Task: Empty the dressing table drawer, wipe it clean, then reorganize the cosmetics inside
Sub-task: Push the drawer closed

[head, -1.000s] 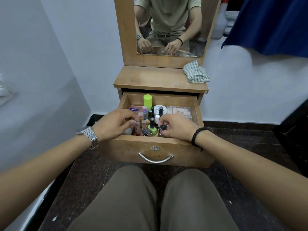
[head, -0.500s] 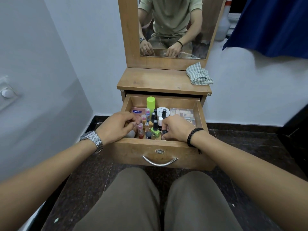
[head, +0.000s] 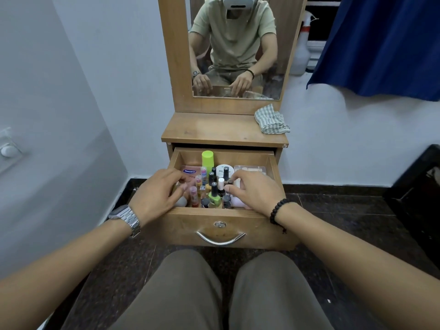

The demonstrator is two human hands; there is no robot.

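In the head view, the drawer (head: pixel 223 226) stood pulled out beneath the surface (head: pixel 214 129), crowded with cosmetics (head: pixel 214 186) standing upright near its front. The left hand (head: pixel 157 194) reached in on the left with fingers spread loosely over a pink tube (head: pixel 190 173), its grip pinching nothing visible. The right hand (head: pixel 254 192) hovered opposite, fingers relaxed and touching small bottles; a checked cloth (head: pixel 271 120) lay on the surface.

Pale blue-white walls (head: pixel 71 91), dark speckled floor (head: pixel 345 210), wood-framed mirror (head: pixel 238 55), blue curtain (head: pixel 381 44) top rt
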